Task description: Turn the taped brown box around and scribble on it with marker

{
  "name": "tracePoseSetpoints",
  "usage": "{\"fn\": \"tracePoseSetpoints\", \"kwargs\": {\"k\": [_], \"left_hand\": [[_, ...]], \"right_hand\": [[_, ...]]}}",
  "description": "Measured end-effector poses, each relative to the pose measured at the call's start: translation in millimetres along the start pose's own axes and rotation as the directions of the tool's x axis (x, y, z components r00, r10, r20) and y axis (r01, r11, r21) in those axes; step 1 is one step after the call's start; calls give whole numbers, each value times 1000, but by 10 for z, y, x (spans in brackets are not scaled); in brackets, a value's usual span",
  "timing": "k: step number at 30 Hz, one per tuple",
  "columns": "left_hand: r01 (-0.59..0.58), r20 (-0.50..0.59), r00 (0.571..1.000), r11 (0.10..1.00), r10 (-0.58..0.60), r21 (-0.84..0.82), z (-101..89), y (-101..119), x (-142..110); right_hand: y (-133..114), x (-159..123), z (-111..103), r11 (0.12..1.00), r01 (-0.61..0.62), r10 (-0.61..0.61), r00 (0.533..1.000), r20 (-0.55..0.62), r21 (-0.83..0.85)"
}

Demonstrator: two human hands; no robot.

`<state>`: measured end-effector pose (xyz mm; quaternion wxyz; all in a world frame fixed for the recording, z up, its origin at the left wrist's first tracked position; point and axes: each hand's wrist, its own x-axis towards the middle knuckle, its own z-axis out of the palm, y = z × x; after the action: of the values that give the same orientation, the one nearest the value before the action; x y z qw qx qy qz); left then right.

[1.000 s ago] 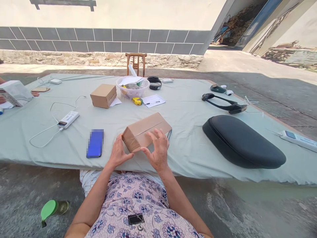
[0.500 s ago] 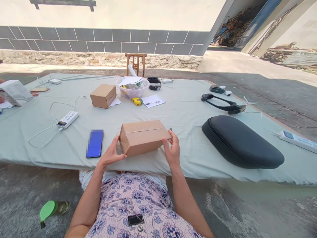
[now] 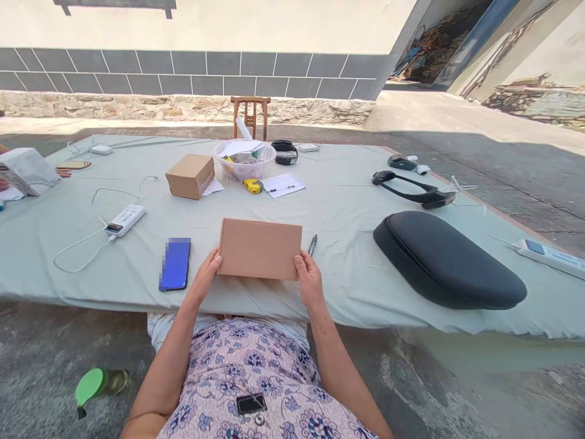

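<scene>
A brown cardboard box (image 3: pixel 260 249) is between my hands above the near edge of the table, one broad plain face turned toward me. My left hand (image 3: pixel 208 273) grips its left end, thumb on the near face and fingers behind. At the right end my right hand (image 3: pixel 309 277) holds it the same way; the fingertips of both hands are hidden by the box. A dark pen (image 3: pixel 313 245) lies on the cloth just beyond my right hand. Left of my left hand lies a phone with a blue screen (image 3: pixel 177 263).
Farther back are a second cardboard box (image 3: pixel 189 175), a plastic basket (image 3: pixel 244 160), a yellow tape measure (image 3: pixel 253 186) and paper (image 3: pixel 283 185). A black case (image 3: pixel 448 259) sits right, a white power bank (image 3: pixel 125 219) left. Another person's hand (image 3: pixel 64 173) is beside a white box (image 3: pixel 28 171).
The box has been tipped and turned, so its seamed top no longer shows and a plain face points at me. My right hand has shifted left, uncovering the pen.
</scene>
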<state>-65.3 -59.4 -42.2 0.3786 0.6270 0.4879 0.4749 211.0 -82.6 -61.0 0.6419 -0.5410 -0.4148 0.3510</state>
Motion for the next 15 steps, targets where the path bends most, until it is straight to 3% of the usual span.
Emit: {"fn": "tracePoseSetpoints", "kwargs": {"k": [3,5,10,15], "left_hand": [[164,26,986,985,-162,-52,31,5,16],[184,-32,982,983,-184,0,39,6,22],[141,-132,983,985,-127,102,97,12,-7],[30,-319,947,983,29,179,266,67,-75]], "right_hand": [[34,-43,-12,1000,0,0,999,53,12],[42,-69,-26,1000,0,-3,994,110,29],[87,-119,-13,999,13,-18,987,162,29],[111,-192,84,996,59,-57,998,30,-70]]}}
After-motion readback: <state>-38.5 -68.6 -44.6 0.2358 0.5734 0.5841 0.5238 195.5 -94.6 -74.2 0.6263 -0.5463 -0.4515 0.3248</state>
